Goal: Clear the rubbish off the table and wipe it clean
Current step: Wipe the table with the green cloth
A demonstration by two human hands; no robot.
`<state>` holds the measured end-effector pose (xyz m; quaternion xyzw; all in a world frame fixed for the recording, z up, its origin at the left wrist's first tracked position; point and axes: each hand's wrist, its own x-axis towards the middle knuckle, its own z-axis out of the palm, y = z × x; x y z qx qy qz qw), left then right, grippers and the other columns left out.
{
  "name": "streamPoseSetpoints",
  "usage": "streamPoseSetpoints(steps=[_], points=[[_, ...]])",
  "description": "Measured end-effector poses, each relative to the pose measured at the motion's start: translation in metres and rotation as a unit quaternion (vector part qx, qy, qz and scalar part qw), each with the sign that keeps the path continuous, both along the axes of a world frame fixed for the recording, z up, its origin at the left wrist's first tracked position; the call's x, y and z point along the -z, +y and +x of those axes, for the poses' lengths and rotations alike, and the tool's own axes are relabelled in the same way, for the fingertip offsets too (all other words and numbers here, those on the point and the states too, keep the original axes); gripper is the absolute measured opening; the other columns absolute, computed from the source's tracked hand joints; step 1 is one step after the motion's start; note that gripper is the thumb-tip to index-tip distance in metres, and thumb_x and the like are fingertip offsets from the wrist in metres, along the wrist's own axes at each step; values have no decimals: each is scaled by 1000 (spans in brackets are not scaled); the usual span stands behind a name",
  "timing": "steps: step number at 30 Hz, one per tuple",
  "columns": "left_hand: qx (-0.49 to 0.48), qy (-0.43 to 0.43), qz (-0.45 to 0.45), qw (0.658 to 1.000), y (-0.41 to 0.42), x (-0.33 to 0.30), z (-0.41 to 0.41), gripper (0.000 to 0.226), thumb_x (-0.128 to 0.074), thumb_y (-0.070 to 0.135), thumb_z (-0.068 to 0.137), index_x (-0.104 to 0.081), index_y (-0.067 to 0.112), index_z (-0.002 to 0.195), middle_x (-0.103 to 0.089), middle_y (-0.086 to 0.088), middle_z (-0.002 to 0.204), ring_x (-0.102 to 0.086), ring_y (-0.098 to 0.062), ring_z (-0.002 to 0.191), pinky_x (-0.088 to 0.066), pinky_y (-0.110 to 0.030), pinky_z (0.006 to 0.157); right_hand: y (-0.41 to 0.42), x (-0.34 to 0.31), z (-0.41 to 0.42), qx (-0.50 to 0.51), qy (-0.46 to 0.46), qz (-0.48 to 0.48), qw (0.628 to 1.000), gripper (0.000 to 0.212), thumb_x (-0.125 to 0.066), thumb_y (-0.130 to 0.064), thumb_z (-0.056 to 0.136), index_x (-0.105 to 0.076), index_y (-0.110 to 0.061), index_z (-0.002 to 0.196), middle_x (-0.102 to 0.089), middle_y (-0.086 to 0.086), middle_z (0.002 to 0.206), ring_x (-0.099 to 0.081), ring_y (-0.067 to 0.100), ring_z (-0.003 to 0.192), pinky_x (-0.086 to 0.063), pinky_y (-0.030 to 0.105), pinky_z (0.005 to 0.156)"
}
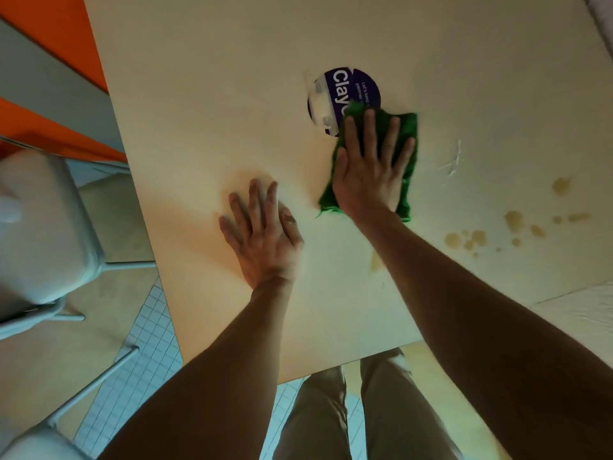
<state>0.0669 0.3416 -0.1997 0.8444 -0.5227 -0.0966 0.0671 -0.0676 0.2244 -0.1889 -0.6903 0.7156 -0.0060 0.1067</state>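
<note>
Pressing a green cloth [406, 151] flat on the counter [232, 94], the right hand [371, 167] kept its grip wide; the left hand [262, 237] rested flat, grip wide, beside it, brown stains [514, 220] nearby.

green cloth [407, 137] flat on table [205, 94], overlapping round sticker | brown stains [514, 224] right of cloth

Green cloth [406, 154] mostly hidden under right hand [371, 167]. Round sticker [345, 94] covered at 5 o'clock by cloth, small text unreadable. Chair [43, 227] cut by edge at 9 o'clock, blurred.
</note>
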Motion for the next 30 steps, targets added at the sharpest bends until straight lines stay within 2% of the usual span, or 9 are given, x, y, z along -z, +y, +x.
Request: streamPoseSetpoints(steps=[6,9,12,18,22,26,30], points=[[-1,17,14,1000,-1,-4,0,53,-22,41,103,-21,37,156,-13,7,167,-4,-29,155,-3,-56,123,86,2,20,-113,-33,1,993,55,-21,-44,103,-18,-30,156,-14,0,165,-6,33,152,-6,59,119],[-1,22,7,1000,1,-7,-1,53,-21,40,103,-20,39,156,-11,9,168,-2,-27,155,-2,-54,123,129,-1,-3,-126,-26,13,992,55,-20,-44,104,-14,-32,157,-12,-2,165,-3,31,152,-6,58,120],[6,27,-20,999,4,-6,1,51,-23,38,104,-26,38,155,-17,8,167,-7,-29,155,-4,-55,123,144,-3,-36,-106,-16,13,994,54,-20,-46,103,-13,-35,156,-11,-5,165,-3,28,153,-7,57,120],[7,12,-55,998,7,2,0,48,-31,32,104,-38,32,151,-29,6,163,-17,-30,153,-10,-56,122,106,-1,-70,-25,-11,-2,1000,54,-21,-46,103,-18,-34,156,-15,-4,164,-7,28,152,-6,57,120],[4,-10,-77,997,0,4,-10,48,-33,23,101,-43,23,148,-36,3,160,-24,-32,151,-18,-60,119,74,1,-74,-37,-2,-6,999,55,-19,-46,102,-17,-33,156,-14,-3,165,-7,30,152,-6,58,120],[71,13,-79,994,-31,-3,-44,51,-35,25,97,-45,26,147,-33,2,162,-20,-33,152,-15,-58,121,39,1,-77,-60,-9,-10,998,56,-18,-45,102,-18,-32,156,-16,-2,164,-9,30,152,-6,58,119],[36,31,-58,997,-57,-2,-90,51,-34,29,101,-40,25,151,-31,2,163,-18,-33,152,-14,-61,120,4,2,-88,-61,-18,-24,998,55,-19,-45,102,-22,-32,155,-19,-2,163,-12,30,151,-7,58,120]])
